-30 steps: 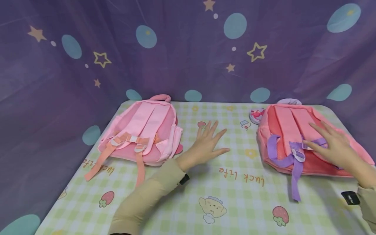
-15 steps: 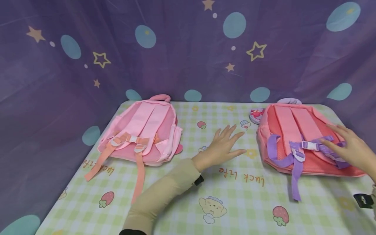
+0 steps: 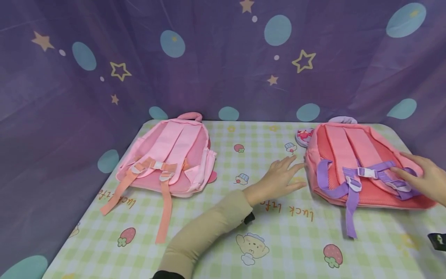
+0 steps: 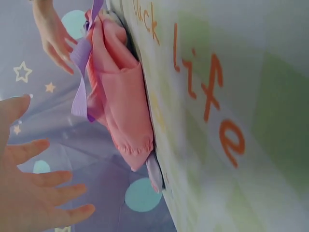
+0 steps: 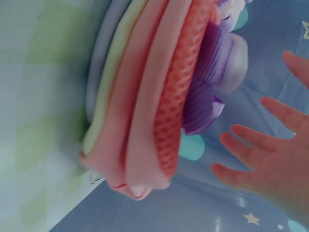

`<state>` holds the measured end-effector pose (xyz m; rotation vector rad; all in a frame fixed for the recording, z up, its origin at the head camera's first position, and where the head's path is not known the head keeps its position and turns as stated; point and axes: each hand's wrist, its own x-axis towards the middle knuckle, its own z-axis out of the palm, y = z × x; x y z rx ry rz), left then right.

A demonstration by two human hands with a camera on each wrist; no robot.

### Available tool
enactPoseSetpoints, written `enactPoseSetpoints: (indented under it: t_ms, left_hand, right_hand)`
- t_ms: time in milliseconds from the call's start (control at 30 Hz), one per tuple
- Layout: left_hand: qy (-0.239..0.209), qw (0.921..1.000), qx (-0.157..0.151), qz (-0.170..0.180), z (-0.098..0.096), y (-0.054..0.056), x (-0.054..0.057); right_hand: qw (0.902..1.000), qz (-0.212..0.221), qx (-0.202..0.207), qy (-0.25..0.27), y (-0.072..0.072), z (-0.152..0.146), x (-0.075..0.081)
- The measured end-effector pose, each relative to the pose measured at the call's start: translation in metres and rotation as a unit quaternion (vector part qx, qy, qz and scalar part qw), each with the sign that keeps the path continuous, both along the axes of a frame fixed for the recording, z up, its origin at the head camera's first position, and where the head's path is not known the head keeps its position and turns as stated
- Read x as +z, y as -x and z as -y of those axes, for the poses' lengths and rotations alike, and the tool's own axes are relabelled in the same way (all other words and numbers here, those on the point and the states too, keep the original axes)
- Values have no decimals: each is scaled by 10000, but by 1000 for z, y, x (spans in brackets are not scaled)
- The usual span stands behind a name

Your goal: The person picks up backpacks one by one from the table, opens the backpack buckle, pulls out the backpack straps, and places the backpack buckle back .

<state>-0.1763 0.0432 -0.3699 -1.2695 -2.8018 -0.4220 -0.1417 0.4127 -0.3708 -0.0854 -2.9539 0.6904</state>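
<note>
A coral backpack (image 3: 373, 151) lies on the right of the table with its shoulder straps up. Purple webbing (image 3: 324, 182) and a white buckle (image 3: 367, 173) cross its back. My left hand (image 3: 275, 182) hovers just left of this bag, fingers spread and holding nothing; the left wrist view shows a gap between the hand (image 4: 38, 188) and the bag (image 4: 123, 96). At the bag's right side is my right hand (image 3: 426, 176). In the right wrist view its spread fingers (image 5: 251, 137) stand apart from the bag (image 5: 145, 92).
A light pink backpack (image 3: 174, 143) with orange webbing straps (image 3: 163, 217) lies on the left of the table, also back side up. A green checked cloth (image 3: 209, 244) covers the table. Behind hangs a purple curtain (image 3: 223, 69) with stars. A round lilac piece (image 3: 304, 137) pokes out beside the coral bag.
My left hand has moved right, from between the bags to the coral bag's left side. My right hand has shifted right, from over the coral bag's straps to its right edge.
</note>
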Motion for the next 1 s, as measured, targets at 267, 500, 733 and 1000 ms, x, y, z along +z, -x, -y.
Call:
enactPoseSetpoints:
  t_ms: [267, 500, 733, 1000]
  left_hand:
    - [40, 9997, -227, 125, -17, -5, -5]
    - [29, 9985, -341, 425, -31, -7, -9]
    - [-17, 9959, -312, 854, -42, -8, -11]
    - [129, 9938, -360, 1045, -53, -11, -18]
  right_hand:
    - [9979, 500, -421, 42, -3, -11, -5]
    - [9990, 285, -348, 60, -2, -24, -17]
    - [9974, 543, -459, -88, 1, -35, -27]
    - [9933, 899, -732, -10, -1, -39, -28]
